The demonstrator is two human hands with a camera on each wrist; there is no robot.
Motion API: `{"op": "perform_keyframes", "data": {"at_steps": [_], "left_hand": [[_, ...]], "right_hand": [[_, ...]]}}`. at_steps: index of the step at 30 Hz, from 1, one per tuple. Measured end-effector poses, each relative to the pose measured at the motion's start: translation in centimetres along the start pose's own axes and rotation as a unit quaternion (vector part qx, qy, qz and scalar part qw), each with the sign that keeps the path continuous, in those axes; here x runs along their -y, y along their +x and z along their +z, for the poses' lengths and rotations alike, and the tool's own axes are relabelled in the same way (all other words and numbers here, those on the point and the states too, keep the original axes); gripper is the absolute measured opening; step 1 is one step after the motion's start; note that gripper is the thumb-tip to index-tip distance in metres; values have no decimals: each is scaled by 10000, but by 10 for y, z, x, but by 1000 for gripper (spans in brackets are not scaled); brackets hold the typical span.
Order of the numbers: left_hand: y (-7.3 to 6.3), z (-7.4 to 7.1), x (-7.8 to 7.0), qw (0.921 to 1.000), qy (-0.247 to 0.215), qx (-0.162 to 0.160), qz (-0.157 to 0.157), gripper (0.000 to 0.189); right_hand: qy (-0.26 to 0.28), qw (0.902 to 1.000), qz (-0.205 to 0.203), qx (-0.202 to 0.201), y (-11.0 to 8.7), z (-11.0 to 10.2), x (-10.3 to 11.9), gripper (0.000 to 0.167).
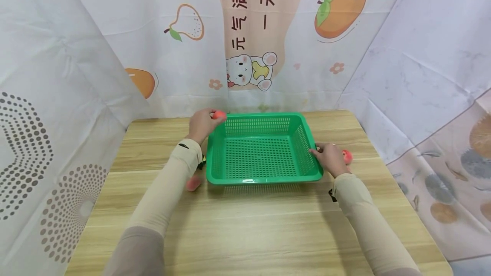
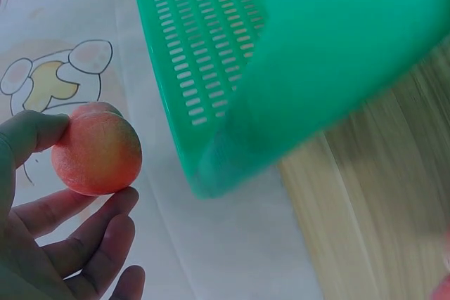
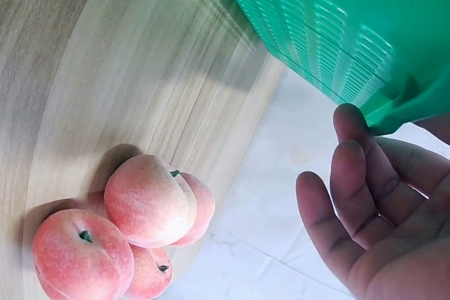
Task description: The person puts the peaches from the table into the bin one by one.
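My left hand [image 1: 201, 126] pinches a red-orange peach [image 1: 219, 115] at the back left corner of a green plastic basket [image 1: 248, 181]. In the left wrist view, the thumb and fingertips hold the peach [image 2: 98, 156] beside the basket's outer corner, with the other fingers loosely bent. My right hand [image 1: 331, 158] grips the basket's right rim, thumb on the inner side and fingers outside. From the right wrist view, fingertips meet the underside of the rim [image 3: 404, 107]. The basket has slotted walls and a grid floor, and its front edge appears raised over the table.
Several peaches [image 3: 151, 201] with small green stems cluster on the table to the right of the basket. Another peach [image 1: 193, 183] lies left of it, below my left wrist. The wood-grain table [image 1: 245, 233] ends at printed curtains [image 1: 184, 63] behind and at both sides.
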State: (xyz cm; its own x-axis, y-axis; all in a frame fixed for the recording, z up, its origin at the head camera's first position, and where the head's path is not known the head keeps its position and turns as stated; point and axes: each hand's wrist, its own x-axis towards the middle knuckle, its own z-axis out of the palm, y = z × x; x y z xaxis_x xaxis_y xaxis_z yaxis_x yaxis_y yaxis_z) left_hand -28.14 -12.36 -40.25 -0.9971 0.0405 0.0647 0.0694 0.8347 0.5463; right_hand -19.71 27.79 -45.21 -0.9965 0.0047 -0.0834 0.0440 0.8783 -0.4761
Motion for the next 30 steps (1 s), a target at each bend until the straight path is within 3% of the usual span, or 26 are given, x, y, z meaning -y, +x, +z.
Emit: {"op": "perform_keyframes", "data": {"at_steps": [9,16,24,30], "left_hand": [[2,14,-12,9994,-199,217,-190,48],[3,25,-13,9984,-218,530,-21,44],[5,35,-21,9953,81,944,185,41],[3,47,-23,9909,193,1331,76,45]], "right_hand": [[8,9999,-98,-98,1,-2,1,46],[13,10000,-51,-56,-1,-2,2,47],[37,9999,-74,-103,-1,-2,0,46],[-95,9999,-94,-48,-1,-3,2,46]]}}
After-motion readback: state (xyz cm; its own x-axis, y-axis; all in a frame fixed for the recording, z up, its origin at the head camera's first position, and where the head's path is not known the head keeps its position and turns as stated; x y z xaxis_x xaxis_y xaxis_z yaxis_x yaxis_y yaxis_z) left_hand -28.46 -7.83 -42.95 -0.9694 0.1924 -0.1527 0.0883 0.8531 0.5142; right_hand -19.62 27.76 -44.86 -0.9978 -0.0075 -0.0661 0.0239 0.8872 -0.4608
